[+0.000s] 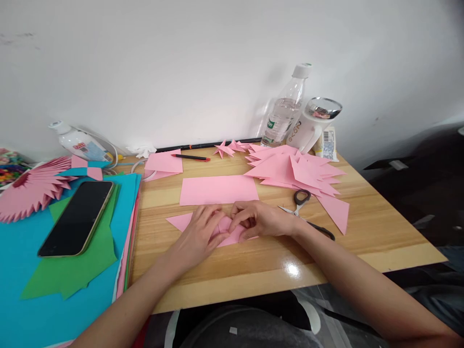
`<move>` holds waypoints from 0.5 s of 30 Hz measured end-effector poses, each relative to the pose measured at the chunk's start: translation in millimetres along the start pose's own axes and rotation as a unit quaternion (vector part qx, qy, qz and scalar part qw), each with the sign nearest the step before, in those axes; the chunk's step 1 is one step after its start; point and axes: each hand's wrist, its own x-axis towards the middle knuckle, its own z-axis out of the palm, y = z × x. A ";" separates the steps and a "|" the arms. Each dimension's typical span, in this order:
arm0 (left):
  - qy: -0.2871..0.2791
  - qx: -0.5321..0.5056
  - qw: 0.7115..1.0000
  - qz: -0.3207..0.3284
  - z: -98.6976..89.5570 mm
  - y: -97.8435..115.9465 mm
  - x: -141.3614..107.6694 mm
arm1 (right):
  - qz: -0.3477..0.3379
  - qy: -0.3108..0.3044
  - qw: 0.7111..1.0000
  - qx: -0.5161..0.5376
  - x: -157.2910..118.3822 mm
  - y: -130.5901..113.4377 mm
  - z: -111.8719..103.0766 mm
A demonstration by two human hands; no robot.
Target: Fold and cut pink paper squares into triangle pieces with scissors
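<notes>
Hands come together over a folded pink paper (225, 225): the left hand (197, 231) lies across it, fingers loosely spread, while the right hand (259, 217) has curled fingers with their tips at the paper; whether they pinch it I cannot tell. That paper lies on the wooden bench (268, 258), between the two hands and just on the near side of a plain pink strip (219, 190). Biggest after the bench is the stack of blue sheets (20, 263) on the left, bearing green paper (97, 253) with a phone (77, 218) on top. Next comes a heap of folded pink pieces (293, 166) at the right rear, then a clear bottle (286, 111) with a white cap, standing beside a white mug (308, 130). Scissors (297, 209) rest partly behind the right forearm. Smaller yet, a dark pencil (192, 157) lies partly over a pink sheet (164, 163), and small pink stars (224, 149) sit near the wall.
</notes>
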 end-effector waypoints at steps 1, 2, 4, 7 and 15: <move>-0.001 -0.001 1.000 -0.001 -0.3 0.2 0.0 | 0.000 0.001 1.000 0.002 0.1 0.2 0.1; -0.002 -0.003 1.000 -0.002 -0.6 0.5 0.0 | 0.000 0.001 1.000 0.003 0.2 0.4 0.2; -0.003 -0.008 1.000 -0.004 -1.4 1.1 0.0 | 0.000 0.000 1.000 0.003 0.1 0.8 0.2; -0.006 -0.011 1.000 -0.004 -2.2 1.6 -0.2 | -0.002 -0.001 1.000 0.001 0.0 1.0 -0.1; -0.004 -0.006 1.000 -0.002 0.0 -0.9 -0.4 | 0.017 -0.001 0.999 0.030 -0.3 0.1 -0.9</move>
